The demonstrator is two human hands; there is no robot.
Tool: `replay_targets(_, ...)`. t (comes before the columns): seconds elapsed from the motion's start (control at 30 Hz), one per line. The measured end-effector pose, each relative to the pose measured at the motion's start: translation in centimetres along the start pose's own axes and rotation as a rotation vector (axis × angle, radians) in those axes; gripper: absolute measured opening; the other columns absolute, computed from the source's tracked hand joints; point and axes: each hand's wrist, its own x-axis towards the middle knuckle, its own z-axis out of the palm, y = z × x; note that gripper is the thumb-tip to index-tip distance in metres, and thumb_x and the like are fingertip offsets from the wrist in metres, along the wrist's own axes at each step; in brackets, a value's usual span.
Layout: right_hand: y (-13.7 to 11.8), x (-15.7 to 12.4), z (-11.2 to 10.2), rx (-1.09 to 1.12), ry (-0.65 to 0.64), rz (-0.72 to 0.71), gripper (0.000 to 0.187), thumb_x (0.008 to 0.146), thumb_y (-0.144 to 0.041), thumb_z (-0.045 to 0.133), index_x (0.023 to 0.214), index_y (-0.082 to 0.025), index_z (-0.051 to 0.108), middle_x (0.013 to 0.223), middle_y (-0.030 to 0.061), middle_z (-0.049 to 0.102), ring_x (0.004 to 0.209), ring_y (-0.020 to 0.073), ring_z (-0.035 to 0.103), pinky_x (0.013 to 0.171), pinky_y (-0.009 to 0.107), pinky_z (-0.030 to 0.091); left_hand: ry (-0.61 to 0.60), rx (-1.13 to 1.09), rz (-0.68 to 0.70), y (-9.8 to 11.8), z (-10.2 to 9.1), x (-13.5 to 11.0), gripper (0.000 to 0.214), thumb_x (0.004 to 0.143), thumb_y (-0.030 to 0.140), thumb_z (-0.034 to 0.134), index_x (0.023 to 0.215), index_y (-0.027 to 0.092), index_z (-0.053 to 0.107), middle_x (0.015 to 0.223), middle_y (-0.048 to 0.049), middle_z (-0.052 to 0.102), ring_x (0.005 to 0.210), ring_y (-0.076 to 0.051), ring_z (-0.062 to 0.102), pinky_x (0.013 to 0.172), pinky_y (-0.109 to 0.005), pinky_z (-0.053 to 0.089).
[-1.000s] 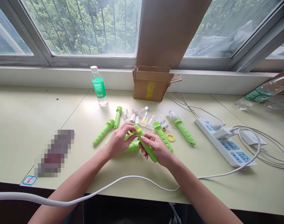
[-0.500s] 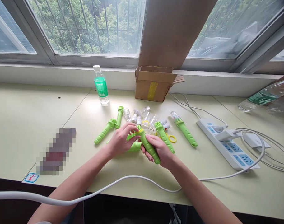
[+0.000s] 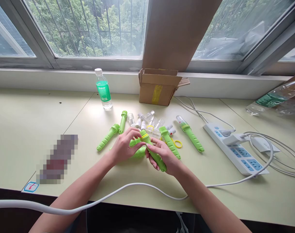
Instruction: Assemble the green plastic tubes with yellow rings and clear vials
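Observation:
My right hand point(image 3: 163, 156) grips a ribbed green handle point(image 3: 154, 152) and holds it tilted above the desk. My left hand point(image 3: 124, 146) pinches the yellow ring at that handle's upper end point(image 3: 144, 133). Under my hands lies another green handle point(image 3: 137, 152). Just beyond them a heap of clear plastic vials point(image 3: 147, 123) and several more green handles point(image 3: 106, 137) lie on the pale green desk point(image 3: 40, 129). A loose yellow ring point(image 3: 177, 143) rests to the right of my hands.
A water bottle point(image 3: 102, 89) and an open cardboard box point(image 3: 158, 85) stand by the window sill. A white power strip point(image 3: 234, 149) with cables lies at the right. A white cord point(image 3: 89, 202) crosses the desk's front edge. Another bottle point(image 3: 273, 97) lies far right.
Both hands keep hold of the green handle; my left fingers have shifted slightly at its top end. The camera has swayed a little.

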Motion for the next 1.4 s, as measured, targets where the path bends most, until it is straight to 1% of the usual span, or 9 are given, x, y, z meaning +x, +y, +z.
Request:
replay_targets(0.23, 0.00, 0.19, -0.25, 0.008, -0.009, 0.007, 0.027, 0.087, -0.045, 0.059, 0.091, -0.019, 0.056, 0.063, -0.0008, 0.060, 0.041, 0.0096, 0.052, 0.037, 0.020, 0.039, -0.050, -0.019, -0.018, 0.00, 0.00, -0.08, 0.021, 0.086, 0.027, 0.064, 0.101, 0.019, 0.053, 0.105, -0.0082, 0.059, 0.084, -0.016, 0.063, 0.067, -0.030, 0.057)
replay_targets(0.4, 0.17, 0.27, -0.29, 0.015, -0.015, 0.023, 0.028, 0.087, -0.045, 0.058, 0.082, -0.018, 0.055, 0.060, -0.0016, 0.057, 0.040, 0.0081, 0.048, 0.036, 0.018, 0.036, -0.001, 0.041, 0.018, -0.13, 0.09, -0.07, 0.020, 0.084, 0.029, 0.066, 0.094, 0.019, 0.053, 0.101, -0.0075, 0.061, 0.087, -0.017, 0.064, 0.069, -0.029, 0.057)
replay_targets(0.5, 0.31, 0.16, -0.09, -0.029, 0.037, 0.042, 0.031, 0.087, -0.048, 0.057, 0.078, -0.019, 0.051, 0.057, -0.0031, 0.055, 0.037, 0.0073, 0.045, 0.031, 0.017, 0.032, -0.004, 0.085, 0.030, -0.23, 0.11, -0.14, 0.021, 0.084, 0.030, 0.067, 0.092, 0.019, 0.052, 0.099, -0.0075, 0.062, 0.087, -0.017, 0.065, 0.068, -0.029, 0.057)
replay_targets(0.67, 0.28, -0.01, 0.38, -0.115, 0.130, -0.010, 0.033, 0.082, -0.051, 0.064, 0.087, -0.021, 0.052, 0.058, -0.0055, 0.054, 0.035, 0.0075, 0.044, 0.027, 0.017, 0.032, -0.011, 0.118, 0.008, -0.42, 0.13, -0.25, 0.018, 0.085, 0.031, 0.065, 0.092, 0.019, 0.053, 0.100, -0.0069, 0.063, 0.086, -0.017, 0.066, 0.067, -0.028, 0.057)
replay_targets(0.9, -0.04, -0.13, 0.06, -0.088, 0.090, 0.070, 0.035, 0.082, -0.052, 0.063, 0.076, -0.019, 0.051, 0.056, -0.0037, 0.055, 0.034, 0.0071, 0.045, 0.027, 0.016, 0.033, 0.026, 0.115, 0.042, -0.32, 0.07, -0.14, 0.022, 0.083, 0.035, 0.068, 0.086, 0.019, 0.052, 0.096, -0.0072, 0.063, 0.088, -0.018, 0.066, 0.069, -0.029, 0.056)
replay_targets(1.0, 0.02, -0.07, -0.04, -0.071, 0.081, 0.073, 0.036, 0.084, -0.052, 0.061, 0.075, -0.019, 0.052, 0.054, -0.0040, 0.054, 0.033, 0.0069, 0.044, 0.027, 0.016, 0.033, 0.032, 0.140, 0.068, -0.20, 0.09, -0.13, 0.024, 0.084, 0.035, 0.067, 0.077, 0.019, 0.051, 0.095, -0.0072, 0.062, 0.085, -0.017, 0.065, 0.065, -0.027, 0.054)
replay_targets(1.13, 0.13, 0.08, 0.11, -0.134, 0.117, 0.008, 0.035, 0.086, -0.052, 0.058, 0.074, -0.020, 0.051, 0.051, -0.0049, 0.051, 0.034, 0.0078, 0.044, 0.028, 0.017, 0.032, 0.039, 0.196, 0.097, -0.14, 0.32, -0.28, 0.029, 0.086, 0.032, 0.064, 0.068, 0.018, 0.047, 0.095, -0.0072, 0.062, 0.072, -0.013, 0.063, 0.057, -0.024, 0.050)
replay_targets(1.3, 0.47, 0.14, 0.29, -0.392, 0.290, -0.168, 0.031, 0.086, -0.050, 0.060, 0.080, -0.021, 0.056, 0.052, -0.0058, 0.045, 0.037, 0.0093, 0.043, 0.032, 0.021, 0.034, 0.038, 0.256, 0.111, -0.32, 0.69, -0.53, 0.022, 0.088, 0.029, 0.062, 0.074, 0.018, 0.049, 0.105, -0.0099, 0.061, 0.074, -0.014, 0.064, 0.058, -0.026, 0.051)
replay_targets(1.4, 0.75, 0.09, 0.19, -0.531, 0.344, -0.246, 0.030, 0.087, -0.049, 0.059, 0.078, -0.021, 0.056, 0.052, -0.0052, 0.041, 0.042, 0.0104, 0.042, 0.037, 0.023, 0.034, 0.020, 0.265, 0.121, -0.37, 0.86, -0.65, 0.018, 0.089, 0.025, 0.060, 0.076, 0.017, 0.049, 0.112, -0.0118, 0.059, 0.076, -0.015, 0.065, 0.060, -0.029, 0.053)
